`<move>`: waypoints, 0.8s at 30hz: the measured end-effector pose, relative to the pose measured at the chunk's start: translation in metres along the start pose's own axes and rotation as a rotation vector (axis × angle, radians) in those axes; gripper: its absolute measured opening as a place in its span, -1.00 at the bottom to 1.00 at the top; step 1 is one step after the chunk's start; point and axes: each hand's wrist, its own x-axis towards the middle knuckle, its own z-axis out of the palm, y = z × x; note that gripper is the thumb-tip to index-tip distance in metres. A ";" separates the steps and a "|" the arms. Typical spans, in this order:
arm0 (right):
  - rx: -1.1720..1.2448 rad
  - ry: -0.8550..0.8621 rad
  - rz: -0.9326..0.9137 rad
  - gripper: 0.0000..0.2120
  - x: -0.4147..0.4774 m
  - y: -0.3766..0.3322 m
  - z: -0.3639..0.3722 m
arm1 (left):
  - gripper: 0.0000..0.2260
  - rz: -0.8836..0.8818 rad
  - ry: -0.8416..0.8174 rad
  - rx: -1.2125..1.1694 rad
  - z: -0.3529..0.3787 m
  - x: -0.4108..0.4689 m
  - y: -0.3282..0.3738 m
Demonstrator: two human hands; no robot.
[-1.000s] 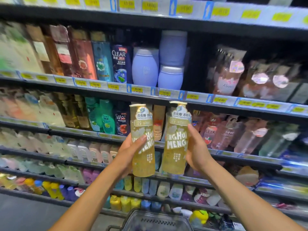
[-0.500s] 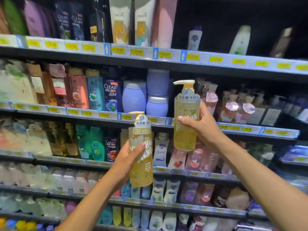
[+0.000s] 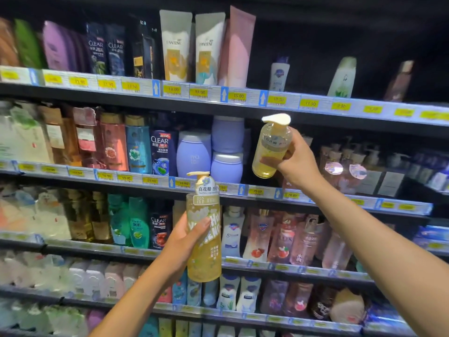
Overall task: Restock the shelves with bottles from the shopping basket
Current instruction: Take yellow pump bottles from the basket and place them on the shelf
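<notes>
Before dark store shelves [image 3: 73, 94] packed with toiletries, the left hand [image 3: 182, 244] grips a yellow pump bottle [image 3: 206, 254] upright, nozzle pointing left, while the right hand [image 3: 300, 164] clasps a second yellow bottle [image 3: 269, 154] higher, beside lavender jars [image 3: 227, 152], its top tilted slightly right.

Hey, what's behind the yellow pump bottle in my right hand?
Behind the yellow pump bottle, gripped by the right hand, is a dark shelf gap beside the lilac jars. Bottle and hand cover the gap's floor, so stock there can't be seen.
</notes>
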 end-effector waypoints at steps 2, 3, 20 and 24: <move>-0.033 0.009 0.011 -0.20 0.002 0.006 0.007 | -0.29 -0.001 0.007 0.005 -0.001 0.001 -0.001; -0.039 0.012 0.021 -0.19 0.004 0.010 0.010 | -0.29 -0.001 0.009 0.006 -0.001 0.001 -0.002; -0.189 0.038 0.253 -0.53 0.017 0.047 0.037 | -0.10 -0.006 0.054 0.030 -0.014 0.005 -0.007; -0.211 0.044 0.295 -0.58 0.017 0.053 0.037 | -0.12 -0.020 0.050 0.043 -0.018 0.005 -0.011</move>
